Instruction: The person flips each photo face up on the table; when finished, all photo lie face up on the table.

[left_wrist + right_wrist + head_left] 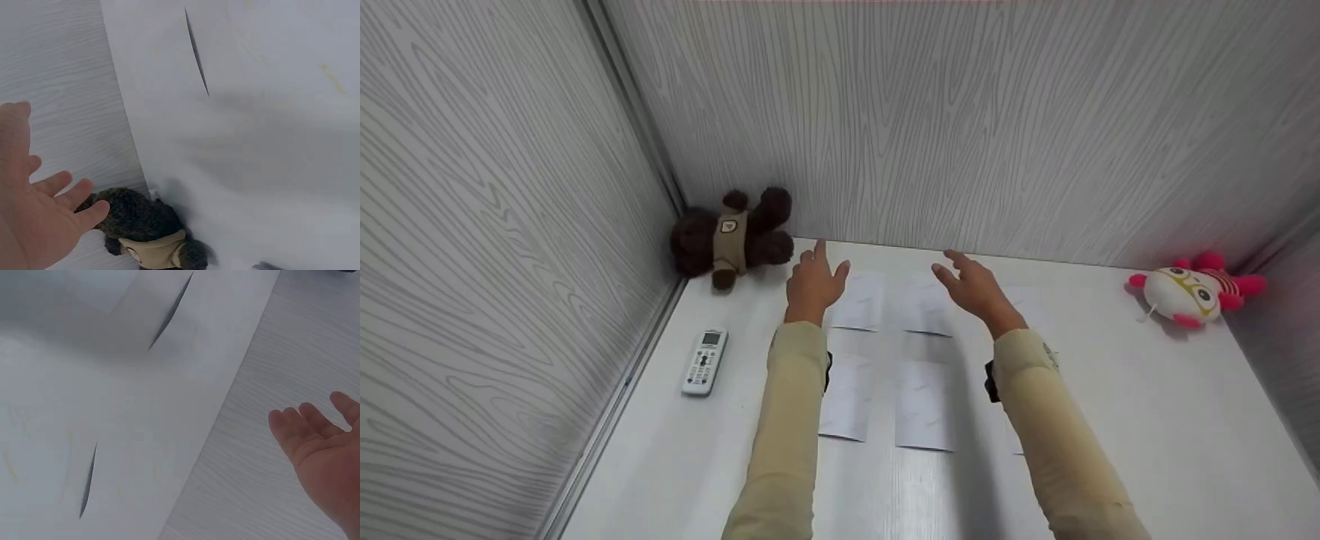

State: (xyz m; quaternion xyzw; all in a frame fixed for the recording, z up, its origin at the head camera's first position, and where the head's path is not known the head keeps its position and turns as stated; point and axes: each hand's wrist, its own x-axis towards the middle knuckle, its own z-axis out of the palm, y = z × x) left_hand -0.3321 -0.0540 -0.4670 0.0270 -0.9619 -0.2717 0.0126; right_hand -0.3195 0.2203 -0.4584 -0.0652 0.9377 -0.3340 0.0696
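Note:
Both arms reach forward over a white table (1125, 420). My left hand (814, 281) is spread, thumb apart, holding nothing; its palm and fingers show in the left wrist view. My right hand (976, 289) is likewise empty, with fingers loosely extended toward the back wall. Below and between the hands lie several white paper sheets in rows. One sheet (859, 307) is beside the left hand, another (924, 307) left of the right hand. Nearer the front are a left sheet (844, 397) and a middle sheet (925, 405). The right forearm partly hides more sheets.
A brown plush bear (731, 238) in a tan shirt lies at the back left corner. In front of it is a white remote control (706, 361). A pink and white plush toy (1192, 292) lies at the back right. Wood-grain walls (922, 120) enclose the table.

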